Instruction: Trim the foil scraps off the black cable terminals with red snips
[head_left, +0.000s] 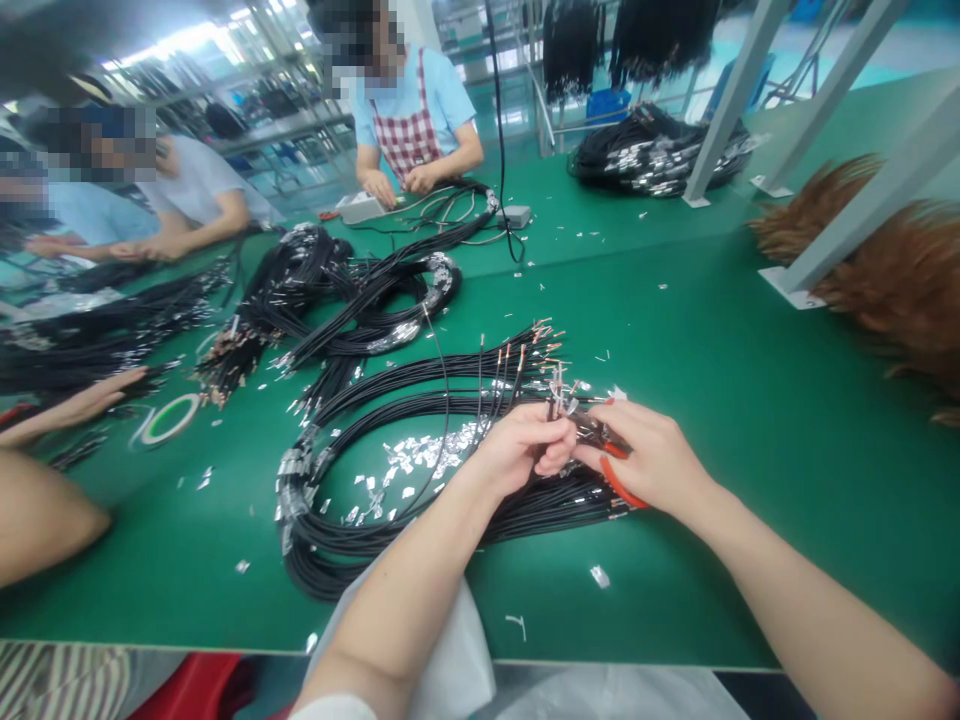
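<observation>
My left hand [529, 445] is closed around the end of a black cable, whose stripped tip sticks up above the fingers. Red-orange-handled wire cutters [624, 482] are gripped in my right hand [652, 455], with their dark jaws close against my left fingers. Whether the jaws are apart is too blurred to tell. Under both hands lies a looped bundle of black cables [390, 405], bound with silvery tape on its left side. Several cable ends with copper-coloured tips [544, 335] fan out just beyond my hands.
Silvery foil scraps [427, 455] litter the green table [750, 400]. More coiled black cables [442, 290] lie beyond, and a tape roll [171, 418] sits at left. A co-worker's arm [45, 510] reaches in nearby. Grey posts [877, 200] and a brown fibrous heap [900, 270] stand right.
</observation>
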